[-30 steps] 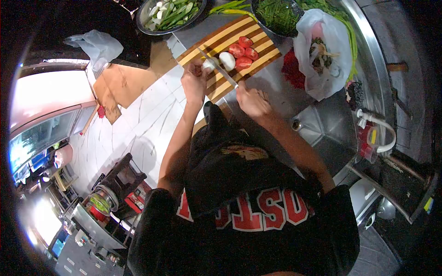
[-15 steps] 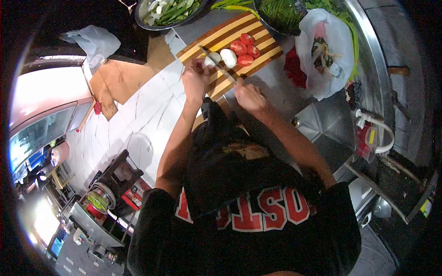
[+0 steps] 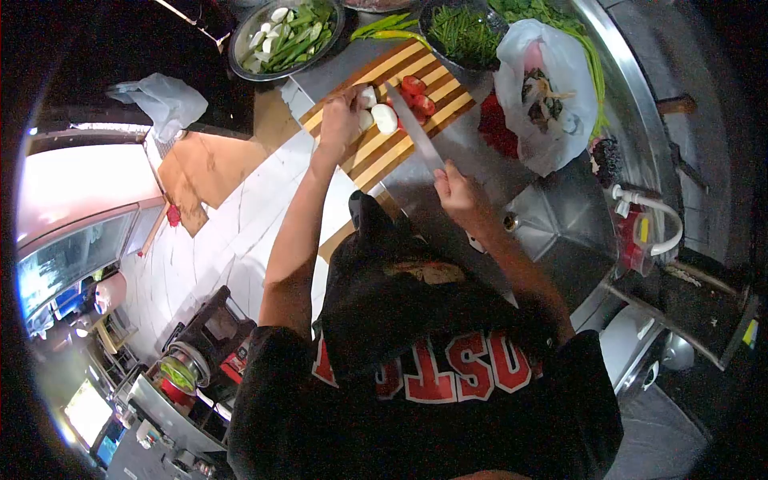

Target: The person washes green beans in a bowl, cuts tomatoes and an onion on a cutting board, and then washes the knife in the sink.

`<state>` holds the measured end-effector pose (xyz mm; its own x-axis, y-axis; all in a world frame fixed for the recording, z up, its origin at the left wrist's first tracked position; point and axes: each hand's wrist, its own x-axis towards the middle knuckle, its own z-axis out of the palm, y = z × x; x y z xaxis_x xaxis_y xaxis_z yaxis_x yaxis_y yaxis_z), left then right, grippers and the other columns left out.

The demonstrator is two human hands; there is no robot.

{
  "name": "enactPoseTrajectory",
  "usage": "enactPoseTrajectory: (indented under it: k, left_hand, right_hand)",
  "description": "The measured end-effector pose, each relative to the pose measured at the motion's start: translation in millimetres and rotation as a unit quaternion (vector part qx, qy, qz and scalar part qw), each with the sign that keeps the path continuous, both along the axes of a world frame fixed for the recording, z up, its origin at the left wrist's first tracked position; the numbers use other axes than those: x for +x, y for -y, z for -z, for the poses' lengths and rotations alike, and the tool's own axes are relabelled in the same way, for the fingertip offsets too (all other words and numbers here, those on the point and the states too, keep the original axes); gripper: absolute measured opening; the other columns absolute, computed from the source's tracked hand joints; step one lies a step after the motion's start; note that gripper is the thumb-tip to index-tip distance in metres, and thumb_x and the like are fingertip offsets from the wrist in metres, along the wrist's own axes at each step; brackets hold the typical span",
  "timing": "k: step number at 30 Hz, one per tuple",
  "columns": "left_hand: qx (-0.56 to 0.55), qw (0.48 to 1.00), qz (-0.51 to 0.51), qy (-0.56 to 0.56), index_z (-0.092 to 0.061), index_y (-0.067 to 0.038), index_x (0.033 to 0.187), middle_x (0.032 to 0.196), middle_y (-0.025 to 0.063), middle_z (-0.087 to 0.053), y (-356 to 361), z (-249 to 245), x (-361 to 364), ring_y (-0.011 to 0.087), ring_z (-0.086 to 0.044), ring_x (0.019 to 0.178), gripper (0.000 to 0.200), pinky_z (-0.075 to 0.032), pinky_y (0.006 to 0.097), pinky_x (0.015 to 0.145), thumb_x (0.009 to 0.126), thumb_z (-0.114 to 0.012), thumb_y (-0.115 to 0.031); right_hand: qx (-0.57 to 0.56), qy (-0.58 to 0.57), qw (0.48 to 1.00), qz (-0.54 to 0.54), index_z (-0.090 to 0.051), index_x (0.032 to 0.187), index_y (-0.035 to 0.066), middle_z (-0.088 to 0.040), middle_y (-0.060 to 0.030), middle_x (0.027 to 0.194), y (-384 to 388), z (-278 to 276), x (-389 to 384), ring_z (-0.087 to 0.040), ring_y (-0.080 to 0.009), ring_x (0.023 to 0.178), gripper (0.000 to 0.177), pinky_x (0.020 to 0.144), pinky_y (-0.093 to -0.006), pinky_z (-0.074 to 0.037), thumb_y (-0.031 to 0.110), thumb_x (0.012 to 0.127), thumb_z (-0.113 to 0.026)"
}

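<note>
My right hand (image 3: 462, 196) grips a knife (image 3: 416, 132) by its handle, the blade pointing up and left across the striped cutting board (image 3: 384, 164). The blade passes in front of cut red tomatoes (image 3: 414, 84), partly covering them. At the board's left side, my left hand (image 3: 340, 120) has its fingers curled together against a white onion-like piece (image 3: 367, 98). A smooth, white, rounded piece (image 3: 385, 119) lies between the left hand and the knife, with a smaller pale piece (image 3: 365, 122) beside it. The left fingertips are partly hidden.
Behind the board stand a metal bowl (image 3: 234, 58) of green and white vegetables, long green chillies (image 3: 388, 26) and a dark bowl of chopped greens (image 3: 464, 36). On the right are a plastic bag (image 3: 572, 132) with scraps, a red heap (image 3: 498, 128) and a sink (image 3: 552, 220).
The knife has come away from the white piece at my left hand and shifted right, over beside the tomatoes. My right hand has moved down and right. The camera view has shifted slightly.
</note>
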<state>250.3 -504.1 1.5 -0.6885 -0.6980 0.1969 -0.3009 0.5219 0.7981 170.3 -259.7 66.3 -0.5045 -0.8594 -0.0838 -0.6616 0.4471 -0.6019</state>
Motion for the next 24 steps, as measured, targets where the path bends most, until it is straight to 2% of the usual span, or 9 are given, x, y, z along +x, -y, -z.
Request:
enactPoseTrajectory:
  k: [2,5,9,11,16,18,20,23,24]
  left_hand:
    - [-0.015,1.000,-0.020,-0.006,-0.061,-0.002,0.096,0.085,0.0194,-0.060,-7,-9,1,0.0373,-0.056,0.081,0.026,-0.045,0.0413,0.075,0.071,-0.062,-0.009]
    - [-0.231,0.973,-0.005,0.017,-0.061,-0.006,0.099,0.090,0.0125,-0.059,-25,-21,9,0.0329,-0.055,0.082,0.037,-0.043,0.0405,0.076,0.066,-0.070,-0.020]
    - [-0.239,0.959,0.015,0.150,-0.054,-0.006,0.105,0.104,0.0140,-0.049,-55,-29,5,0.0332,-0.046,0.096,0.050,-0.040,0.0451,0.078,0.063,-0.072,-0.027]
    - [-0.227,0.963,0.014,0.143,-0.053,-0.007,0.107,0.105,0.0117,-0.049,-51,-19,5,0.0313,-0.046,0.098,0.055,-0.039,0.0429,0.081,0.061,-0.074,-0.026]
    - [-0.213,0.975,0.028,0.062,-0.050,-0.006,0.108,0.104,0.0106,-0.049,-58,-30,17,0.0306,-0.046,0.098,0.057,-0.036,0.0389,0.085,0.060,-0.076,-0.022]
    - [-0.098,0.993,0.024,-0.066,-0.048,-0.004,0.110,0.104,0.0120,-0.049,-67,-37,22,0.0278,-0.048,0.096,0.055,-0.038,0.0368,0.085,0.064,-0.075,-0.018]
    - [0.211,0.958,-0.043,-0.191,-0.048,-0.002,0.115,0.105,0.0126,-0.053,-80,-15,31,0.0186,-0.051,0.095,0.042,-0.045,0.0305,0.081,0.078,-0.064,-0.015]
    - [0.486,0.833,-0.116,-0.237,-0.042,0.000,0.124,0.115,0.0108,-0.053,-81,-9,59,0.0172,-0.053,0.100,0.035,-0.044,0.0293,0.088,0.091,-0.040,-0.011]
    - [0.485,0.834,-0.117,-0.236,-0.042,0.000,0.124,0.115,0.0108,-0.053,-81,-6,59,0.0172,-0.053,0.100,0.035,-0.044,0.0293,0.088,0.091,-0.040,-0.011]
  right_hand:
    - [-0.063,-0.047,0.997,-0.003,-0.052,0.100,-0.007,-0.056,-0.0242,0.064,-14,14,-6,-0.058,-0.0395,0.061,0.030,0.054,-0.0464,-0.045,0.020,0.087,-0.051]
    - [-0.134,-0.125,0.983,0.012,-0.052,0.101,-0.006,-0.055,-0.0214,0.059,-25,28,-11,-0.057,-0.0395,0.057,0.029,0.050,-0.0464,-0.044,0.019,0.087,-0.052]
    - [-0.069,-0.068,0.995,0.037,-0.053,0.099,-0.005,-0.055,-0.0215,0.058,-21,13,-10,-0.057,-0.0394,0.057,0.030,0.050,-0.0465,-0.044,0.022,0.087,-0.051]
    - [-0.014,-0.021,0.998,0.050,-0.053,0.097,-0.004,-0.055,-0.0217,0.059,-19,6,-6,-0.057,-0.0394,0.058,0.030,0.051,-0.0463,-0.044,0.023,0.087,-0.051]
    - [-0.029,-0.085,0.994,0.068,-0.056,0.093,-0.003,-0.057,-0.0205,0.060,-21,5,0,-0.057,-0.0380,0.054,0.028,0.050,-0.0450,-0.045,0.024,0.087,-0.050]
    - [-0.104,-0.110,0.987,0.062,-0.055,0.092,-0.001,-0.056,-0.0205,0.058,-23,31,-2,-0.057,-0.0380,0.053,0.026,0.049,-0.0453,-0.045,0.024,0.087,-0.050]
    - [-0.176,-0.132,0.974,0.053,-0.055,0.090,0.000,-0.055,-0.0205,0.057,-23,30,-4,-0.056,-0.0381,0.052,0.025,0.047,-0.0457,-0.044,0.024,0.087,-0.049]
    - [-0.030,-0.067,0.997,0.036,-0.052,0.086,0.001,-0.054,-0.0205,0.054,-23,15,-2,-0.056,-0.0386,0.051,0.022,0.045,-0.0462,-0.044,0.023,0.088,-0.049]
    - [-0.020,-0.071,0.997,0.030,-0.053,0.087,0.003,-0.054,-0.0201,0.055,-24,19,-1,-0.056,-0.0382,0.050,0.020,0.044,-0.0466,-0.044,0.022,0.087,-0.049]
